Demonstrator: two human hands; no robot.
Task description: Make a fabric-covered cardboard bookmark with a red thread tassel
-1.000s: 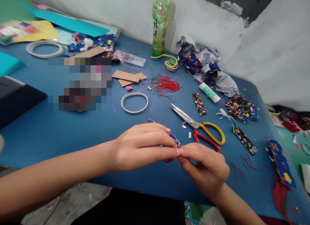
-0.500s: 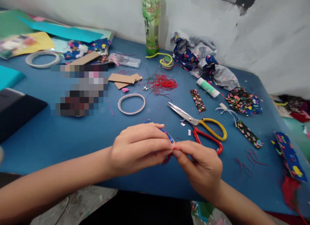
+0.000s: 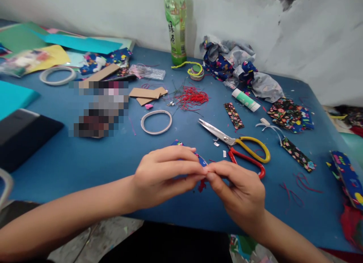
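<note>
On the wide blue table (image 3: 119, 155), the black floral fabric strip with white cord (image 3: 298, 154) looks nearly complete. The blue patterned fabric strip (image 3: 202, 159), mostly covered by the bent left hand (image 3: 167, 172), seems unfinished; a red thread bunch (image 3: 202, 186) hangs below. Its fingertips meet those of the right hand (image 3: 241, 191); what they grip is hidden, so I cannot tell.

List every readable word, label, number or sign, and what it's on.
"绿茶" (green tea): black brush-style characters running down the tall green plastic bottle.
Smaller print on the bottle: too blurred to read.
White-and-green cylindrical plastic tube: any print is too small to read.
No other text legible.
</note>
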